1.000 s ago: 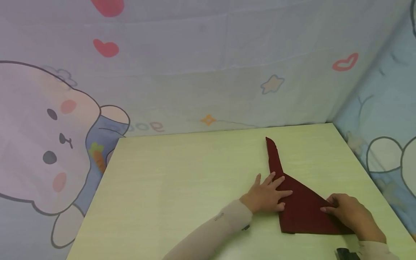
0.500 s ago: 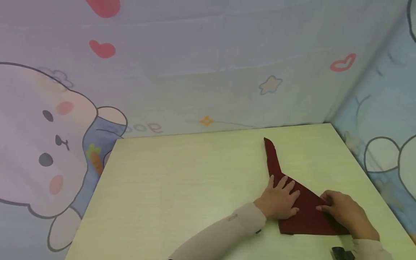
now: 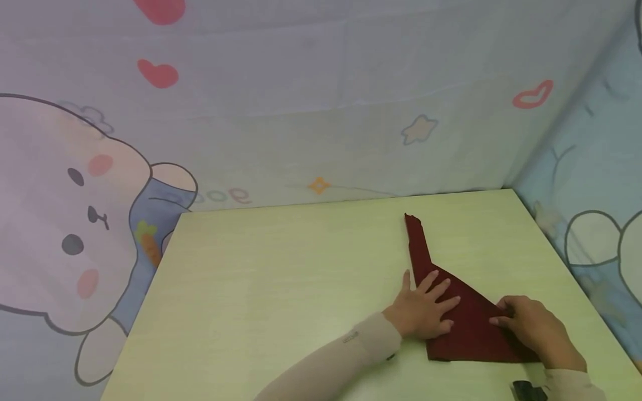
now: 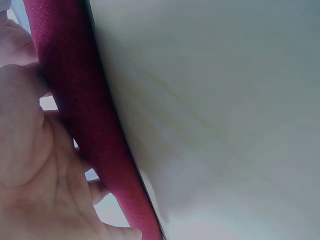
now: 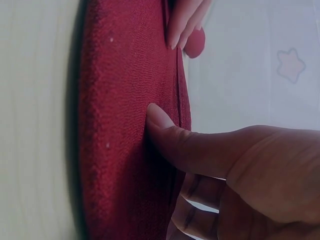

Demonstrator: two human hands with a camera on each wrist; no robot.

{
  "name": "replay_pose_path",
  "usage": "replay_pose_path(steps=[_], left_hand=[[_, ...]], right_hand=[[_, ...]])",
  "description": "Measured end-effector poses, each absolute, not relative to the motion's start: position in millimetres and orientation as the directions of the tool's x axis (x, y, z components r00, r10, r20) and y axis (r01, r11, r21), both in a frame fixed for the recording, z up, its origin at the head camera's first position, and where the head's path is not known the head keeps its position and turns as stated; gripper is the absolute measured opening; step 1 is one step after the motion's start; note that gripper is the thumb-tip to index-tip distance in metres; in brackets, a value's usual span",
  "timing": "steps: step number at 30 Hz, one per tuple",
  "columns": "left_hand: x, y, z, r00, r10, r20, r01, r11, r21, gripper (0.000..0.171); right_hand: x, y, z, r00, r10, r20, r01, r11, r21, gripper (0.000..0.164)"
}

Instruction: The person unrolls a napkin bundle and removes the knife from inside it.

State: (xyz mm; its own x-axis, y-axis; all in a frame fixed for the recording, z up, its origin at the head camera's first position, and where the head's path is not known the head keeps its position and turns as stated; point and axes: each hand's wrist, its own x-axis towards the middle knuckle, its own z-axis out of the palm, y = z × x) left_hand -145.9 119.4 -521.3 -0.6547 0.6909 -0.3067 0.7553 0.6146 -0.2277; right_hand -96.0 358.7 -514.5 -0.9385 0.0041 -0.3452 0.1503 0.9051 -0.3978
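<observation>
A dark red folded cloth (image 3: pixel 471 328) lies on the right part of the table, wide at the near end, with a narrow strip (image 3: pixel 417 239) reaching toward the back. On its left side rests my left hand (image 3: pixel 421 312), fingers spread over the fabric. My right hand (image 3: pixel 534 326) pinches the slanted right edge. In the right wrist view the thumb (image 5: pixel 185 145) lies on top of the cloth (image 5: pixel 125 100), with the other fingers curled at its edge. The left wrist view shows the left palm (image 4: pixel 40 160) beside the cloth's rounded edge (image 4: pixel 85 100).
The pale yellow table (image 3: pixel 251 289) stretches off to the left of the cloth. A patterned curtain (image 3: pixel 281 111) hangs behind it, and another (image 3: pixel 602 167) on the right. A small black object (image 3: pixel 529 391) shows by the right wrist at the near edge.
My left hand slid right over the cloth, then a little back left. The cloth's left side and strip have shifted slightly left. The right hand keeps its hold.
</observation>
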Motion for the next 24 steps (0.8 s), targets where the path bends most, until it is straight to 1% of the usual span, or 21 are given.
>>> replay_pose_path(steps=[8,24], left_hand=[[-148,103,-520,-0.65,0.701,-0.292,0.757,0.628,-0.177,0.053],[-150,68,-513,-0.64,0.732,-0.232,0.768,0.62,-0.162,0.053]], right_hand=[[-95,359,-515,-0.94,-0.012,-0.341,0.139,0.899,-0.416,0.024],[-96,362,-516,-0.94,-0.02,-0.342,0.132,0.9,-0.416,0.028]])
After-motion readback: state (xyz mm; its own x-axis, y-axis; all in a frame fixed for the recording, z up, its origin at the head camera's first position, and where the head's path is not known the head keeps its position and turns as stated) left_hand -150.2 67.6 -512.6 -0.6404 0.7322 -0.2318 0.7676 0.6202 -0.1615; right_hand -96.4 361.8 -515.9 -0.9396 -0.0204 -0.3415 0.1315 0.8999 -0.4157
